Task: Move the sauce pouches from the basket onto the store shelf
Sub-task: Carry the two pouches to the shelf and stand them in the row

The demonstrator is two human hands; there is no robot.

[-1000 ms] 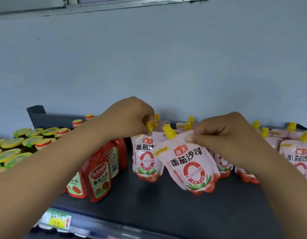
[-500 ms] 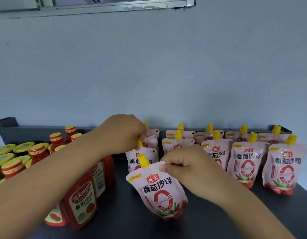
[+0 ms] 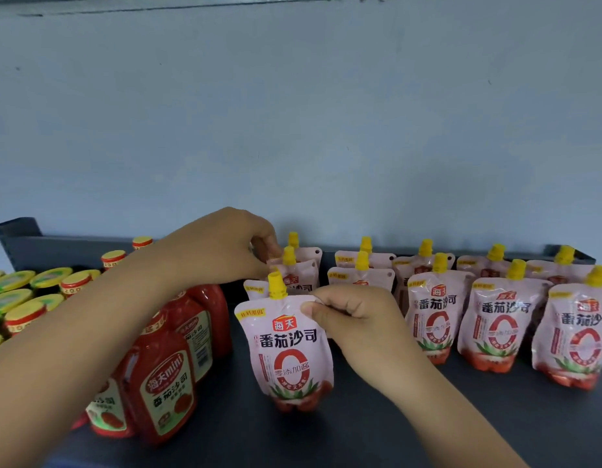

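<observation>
A pink sauce pouch (image 3: 291,352) with a yellow cap stands upright on the dark shelf (image 3: 394,427), in front of its column. My right hand (image 3: 352,315) pinches its top right corner. My left hand (image 3: 222,246) reaches behind it, fingers curled at the top of a pouch (image 3: 298,276) further back in the same column. Several more pink pouches (image 3: 499,327) stand in rows to the right. The basket is out of view.
Red ketchup bottles (image 3: 166,376) stand close to the left of the held pouch, under my left forearm. Jars with yellow-green lids (image 3: 19,292) fill the far left. A pale wall rises behind the shelf's low back rail (image 3: 73,251).
The front pouch has come down to stand upright on the shelf, still pinched by my right hand. My left hand stays at the pouches behind. The view has shifted.
</observation>
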